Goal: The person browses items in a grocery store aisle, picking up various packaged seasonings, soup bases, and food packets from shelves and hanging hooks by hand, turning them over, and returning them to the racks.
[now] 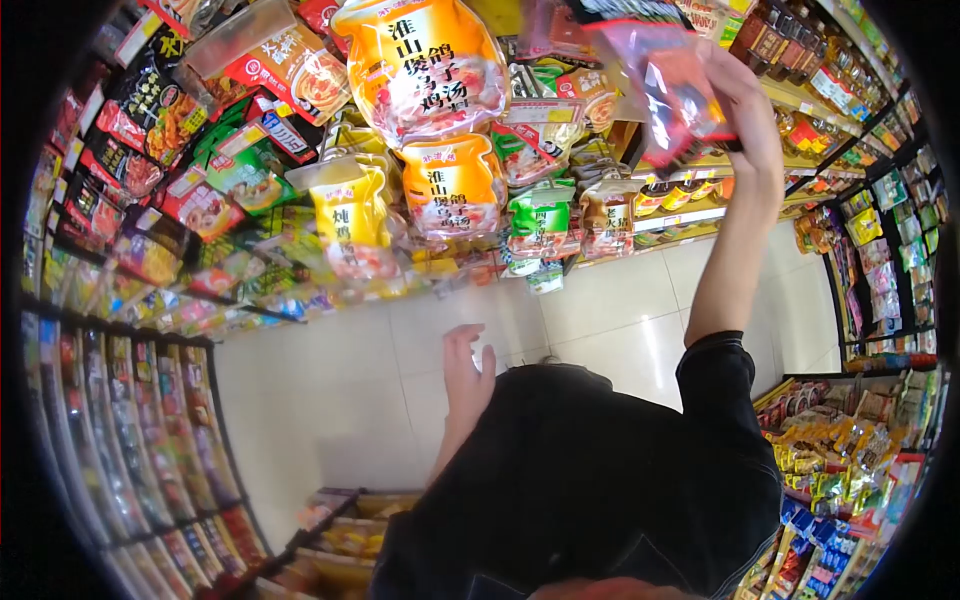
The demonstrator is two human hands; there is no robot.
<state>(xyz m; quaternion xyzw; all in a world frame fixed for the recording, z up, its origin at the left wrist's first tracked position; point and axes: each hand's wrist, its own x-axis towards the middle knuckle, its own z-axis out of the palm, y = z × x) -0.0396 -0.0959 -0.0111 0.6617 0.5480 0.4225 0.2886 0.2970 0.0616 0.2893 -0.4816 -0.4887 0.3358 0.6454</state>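
Note:
My right hand [742, 102] is raised at the upper right, its fingers closed on the edge of a red and clear plastic food packet [682, 95]. The packet has a dark top, is blurred, and hangs in front of the shelf display; its print cannot be read. Low in front of my body, my left hand [468, 375] is empty, with thumb and fingers apart. Above it hang orange soup-seasoning bags [452, 185] and a yellow bag [352, 215]. A green bag [540, 220] and a brown bag [606, 220] hang between my two hands' sides.
Hanging packets in many colours, such as a green one [240, 165], line the rack at the left. Bottles [790, 40] stand on shelves at the upper right. More shelves [140, 430] are at the lower left, and bagged goods [850, 440] at the right. Pale floor tiles [610, 350] lie below.

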